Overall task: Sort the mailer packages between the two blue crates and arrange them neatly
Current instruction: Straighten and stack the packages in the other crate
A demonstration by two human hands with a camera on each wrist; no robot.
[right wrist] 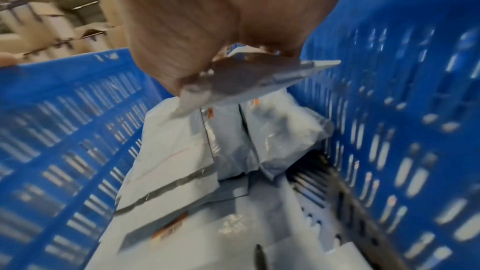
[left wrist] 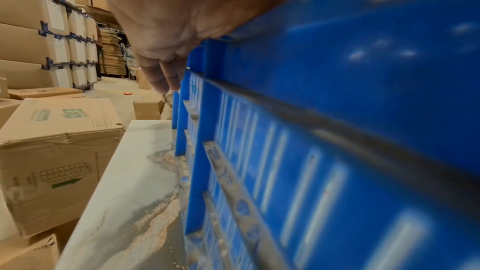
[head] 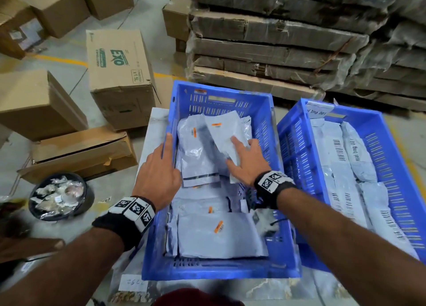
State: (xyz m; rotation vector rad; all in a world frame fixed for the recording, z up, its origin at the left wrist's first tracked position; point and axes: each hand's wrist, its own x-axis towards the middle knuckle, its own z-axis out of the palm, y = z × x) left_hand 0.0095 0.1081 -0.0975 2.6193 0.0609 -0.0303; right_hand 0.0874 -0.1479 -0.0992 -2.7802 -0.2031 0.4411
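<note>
Two blue crates stand side by side. The left crate (head: 219,273) holds several grey mailers, one flat at its near end (head: 219,236) and others piled at the far end (head: 196,153). My right hand (head: 244,160) is inside it and pinches a tilted grey mailer (head: 221,130) by its edge. The right wrist view shows that mailer (right wrist: 249,81) caught under my right hand (right wrist: 207,28), above the pile (right wrist: 176,151). My left hand (head: 161,169) rests on the left crate's left rim, fingers straight (left wrist: 166,73) along the wall (left wrist: 337,69). The right crate (head: 391,149) holds barcoded mailers in rows (head: 332,155).
Cardboard boxes (head: 119,75) crowd the floor to the left. A black bowl of scraps (head: 60,195) sits near my left forearm. Wrapped flattened cardboard (head: 276,40) is stacked behind the crates. The left crate stands on a pale slab (head: 154,130).
</note>
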